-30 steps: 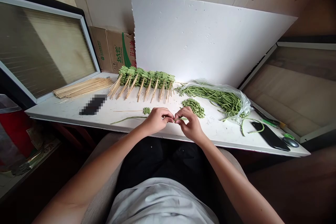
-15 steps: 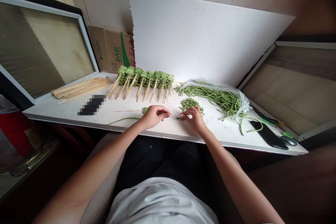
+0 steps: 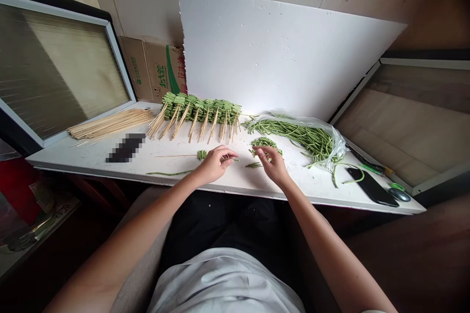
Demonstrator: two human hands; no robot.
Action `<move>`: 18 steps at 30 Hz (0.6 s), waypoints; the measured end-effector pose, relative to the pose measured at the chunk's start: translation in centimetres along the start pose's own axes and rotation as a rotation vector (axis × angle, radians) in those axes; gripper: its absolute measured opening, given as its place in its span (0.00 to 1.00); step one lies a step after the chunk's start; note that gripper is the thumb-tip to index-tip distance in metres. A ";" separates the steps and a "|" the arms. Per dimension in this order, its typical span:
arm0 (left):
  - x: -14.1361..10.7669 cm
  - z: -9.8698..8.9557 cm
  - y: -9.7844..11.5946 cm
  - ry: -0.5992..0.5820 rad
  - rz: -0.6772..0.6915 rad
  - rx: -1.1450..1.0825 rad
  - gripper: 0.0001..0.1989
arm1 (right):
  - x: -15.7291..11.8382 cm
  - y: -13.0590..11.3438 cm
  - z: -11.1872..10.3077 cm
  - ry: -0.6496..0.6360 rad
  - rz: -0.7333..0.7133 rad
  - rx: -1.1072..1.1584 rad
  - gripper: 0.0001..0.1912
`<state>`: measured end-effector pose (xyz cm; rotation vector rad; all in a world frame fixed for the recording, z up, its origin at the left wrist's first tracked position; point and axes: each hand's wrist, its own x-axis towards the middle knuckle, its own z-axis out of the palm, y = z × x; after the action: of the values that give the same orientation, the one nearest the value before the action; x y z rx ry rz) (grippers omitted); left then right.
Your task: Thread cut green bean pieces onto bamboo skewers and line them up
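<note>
My left hand (image 3: pixel 217 164) is closed with thumb and fingers pinched round a long green bean (image 3: pixel 167 173); its short end pokes out to the right of the fingertips and its tail trails left along the table's front. Just left of that hand lies a thin wooden skewer (image 3: pixel 176 156) with short bean pieces (image 3: pixel 201 155) threaded on it. My right hand (image 3: pixel 272 162) has thumb and fingers apart, nothing visible between them. It hovers in front of a pile of cut bean pieces (image 3: pixel 265 143), partly covering it. A few loose pieces (image 3: pixel 253 165) lie by its thumb.
Filled bean skewers (image 3: pixel 205 110) are stacked at the back, bare skewers (image 3: pixel 110 124) to the left near a pixelated dark patch (image 3: pixel 127 147). Whole long beans (image 3: pixel 293 132) lie in a clear plastic bag (image 3: pixel 340 144). A black phone (image 3: pixel 372 187) rests right. A white board (image 3: pixel 286 54) stands behind.
My right hand has lifted slightly and its fingers have parted, leaving loose pieces in view on the table. The bean's end now shows beyond my left fingertips. The view has shifted slightly.
</note>
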<state>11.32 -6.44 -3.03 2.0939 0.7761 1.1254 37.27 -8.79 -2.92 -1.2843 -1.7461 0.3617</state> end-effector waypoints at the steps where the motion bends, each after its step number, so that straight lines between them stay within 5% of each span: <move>1: -0.1 0.2 0.1 0.008 0.007 -0.010 0.10 | -0.1 -0.8 0.1 -0.045 0.008 0.056 0.25; 5: -0.3 1.0 0.7 0.026 0.018 -0.054 0.13 | -0.9 -3.3 0.6 -0.210 -0.069 0.139 0.19; 14: -0.2 0.4 0.9 0.067 -0.066 0.025 0.08 | -0.5 -3.2 -0.2 -0.070 -0.115 0.111 0.17; 18: -0.2 0.4 1.4 0.119 -0.004 0.058 0.07 | -0.7 -3.8 -0.1 -0.091 -0.176 0.111 0.15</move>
<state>11.87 -7.57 -2.27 2.0867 0.8787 1.2479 35.06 -11.02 -0.67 -1.0414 -1.8735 0.4145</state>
